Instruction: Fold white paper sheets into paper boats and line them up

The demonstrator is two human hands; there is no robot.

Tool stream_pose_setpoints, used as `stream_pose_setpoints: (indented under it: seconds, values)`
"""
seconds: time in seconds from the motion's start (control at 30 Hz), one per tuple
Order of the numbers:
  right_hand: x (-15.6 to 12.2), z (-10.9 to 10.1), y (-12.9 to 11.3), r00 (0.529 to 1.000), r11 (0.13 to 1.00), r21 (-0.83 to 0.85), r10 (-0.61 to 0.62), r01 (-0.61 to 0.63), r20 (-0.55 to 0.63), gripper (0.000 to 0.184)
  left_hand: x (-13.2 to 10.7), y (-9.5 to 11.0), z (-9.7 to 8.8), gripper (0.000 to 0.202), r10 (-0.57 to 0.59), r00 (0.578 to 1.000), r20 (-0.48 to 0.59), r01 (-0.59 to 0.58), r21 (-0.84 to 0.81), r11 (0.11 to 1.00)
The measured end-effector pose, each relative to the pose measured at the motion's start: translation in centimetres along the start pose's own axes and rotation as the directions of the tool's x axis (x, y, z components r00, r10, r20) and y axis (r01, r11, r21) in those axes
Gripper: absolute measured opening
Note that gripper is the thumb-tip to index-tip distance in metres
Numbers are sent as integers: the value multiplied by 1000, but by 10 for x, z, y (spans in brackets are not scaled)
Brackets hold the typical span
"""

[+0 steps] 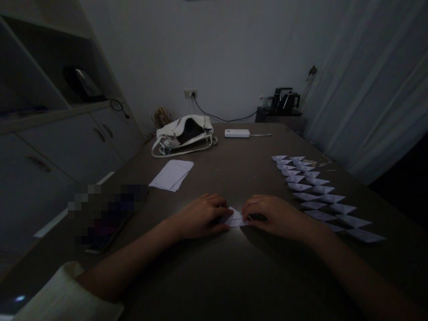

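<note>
A small piece of folded white paper [236, 218] lies on the table between my hands, its top coming to a point. My left hand [203, 216] grips its left side, fingers bent around the edge. On the other side, my right hand [269, 214] pinches the right edge between thumb and fingers. Parts of the paper are hidden under my fingertips. To the right stand two rows of folded paper boats [314, 196], several in each row. Flat white paper sheets [172, 174] lie in a loose stack beyond my left hand.
A white handbag [185, 133] rests at the table's back left. A white power bank [236, 133] with a short cable lies beside it. A blurred-out device [110, 218] is at the left edge. Behind the table, a black kettle [290, 101] stands on a dark stand.
</note>
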State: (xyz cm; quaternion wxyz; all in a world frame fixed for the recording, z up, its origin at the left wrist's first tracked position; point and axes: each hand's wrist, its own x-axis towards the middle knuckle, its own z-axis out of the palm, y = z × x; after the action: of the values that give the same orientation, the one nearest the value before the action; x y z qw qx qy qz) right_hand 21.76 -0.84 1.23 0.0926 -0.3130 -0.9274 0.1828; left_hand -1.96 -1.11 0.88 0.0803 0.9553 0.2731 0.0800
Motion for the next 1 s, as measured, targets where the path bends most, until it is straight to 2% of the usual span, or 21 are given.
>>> stream_pose_setpoints:
  seconds: [0.27, 0.6, 1.0]
  values:
    - [-1, 2, 5, 1000, 1000, 9, -10, 10, 14, 10, -1, 0, 1, 35, 1, 1000, -3, -1, -8, 1000]
    - [-1, 0, -1, 1000, 1000, -14, -6, 6, -6, 10, 1, 0, 1, 33, -10, 1000, -1, 10, -20, 1000]
    - [1, 6, -4, 995, 997, 26, 78, -77, -69, 12, 1, 0, 1, 38, -11, 1000, -3, 11, -28, 1000]
